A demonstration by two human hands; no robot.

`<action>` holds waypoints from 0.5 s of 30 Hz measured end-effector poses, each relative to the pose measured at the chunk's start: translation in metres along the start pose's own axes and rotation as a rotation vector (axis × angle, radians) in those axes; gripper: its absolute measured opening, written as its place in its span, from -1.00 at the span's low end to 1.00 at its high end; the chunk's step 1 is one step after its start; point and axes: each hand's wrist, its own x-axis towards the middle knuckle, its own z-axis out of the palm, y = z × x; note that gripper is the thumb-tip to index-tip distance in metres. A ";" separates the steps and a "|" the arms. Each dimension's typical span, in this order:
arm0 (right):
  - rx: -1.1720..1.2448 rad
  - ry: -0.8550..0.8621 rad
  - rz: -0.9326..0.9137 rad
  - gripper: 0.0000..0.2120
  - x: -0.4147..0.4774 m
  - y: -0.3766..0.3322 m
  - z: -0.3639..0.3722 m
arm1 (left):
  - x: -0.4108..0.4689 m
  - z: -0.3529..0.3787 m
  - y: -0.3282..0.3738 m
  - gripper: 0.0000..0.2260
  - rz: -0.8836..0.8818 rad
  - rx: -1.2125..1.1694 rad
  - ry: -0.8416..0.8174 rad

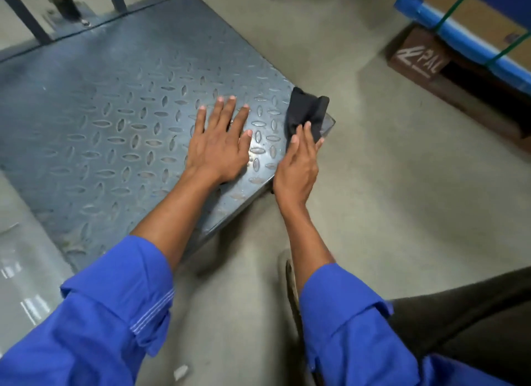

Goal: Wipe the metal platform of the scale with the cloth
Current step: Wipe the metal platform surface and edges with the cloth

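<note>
While pinched by right hand [296,167], crumpled black cloth [306,117] draped over corner of grey diamond-tread steel scale platform [115,112] | left hand [218,147] flat, fingers spread, on platform

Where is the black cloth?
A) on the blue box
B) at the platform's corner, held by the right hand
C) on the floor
B: the right hand grips the cloth at the corner of the platform, while the left hand lies flat on the metal.
</note>
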 end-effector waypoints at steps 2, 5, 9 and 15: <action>-0.108 -0.019 -0.120 -0.57 -0.049 -0.011 -0.002 | -0.008 -0.003 -0.013 -0.46 0.016 0.001 0.012; -0.356 -0.003 -0.294 -0.66 -0.093 -0.021 -0.019 | -0.027 -0.008 -0.039 -0.45 0.041 0.015 0.002; -0.269 -0.148 -0.437 -0.62 -0.061 -0.023 -0.030 | -0.067 -0.022 -0.076 -0.40 0.099 0.035 -0.043; -0.336 -0.318 -0.341 -0.46 -0.047 -0.027 0.001 | -0.135 -0.042 -0.140 -0.40 0.063 0.053 -0.057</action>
